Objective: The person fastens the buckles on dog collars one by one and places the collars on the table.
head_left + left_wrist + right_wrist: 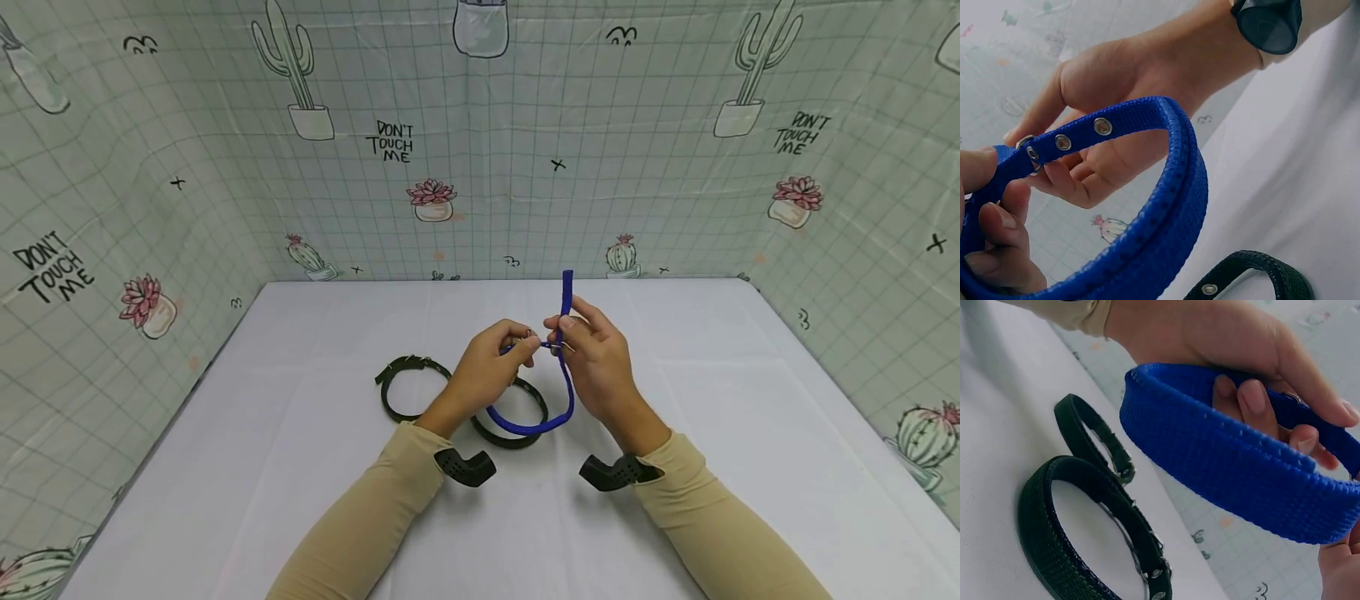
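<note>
My 2 hands hold up a blue woven fabric collar [551, 424], curved into a loop above the white worktop [697, 350]. My left grip [483, 364] pinches it with thumb and curled fingers on its left side; my right grip [600, 354] pinches it on its right side, where 1 end of the strap stands upright past my fingers. In the left wrist view, 3 round metal eyelets [1064, 142] run along the blue collar, with a metal loop [1025, 140] on the strap between my grips. A dark green woven ring-shaped collar [412, 362] lies left of the blue collar, and a 2nd dark green collar [510, 442] lies below it, partly hidden. Beyond the blue collar rises a pale gridded cloth [510, 108] printed with potted cacti and lettering.
</note>
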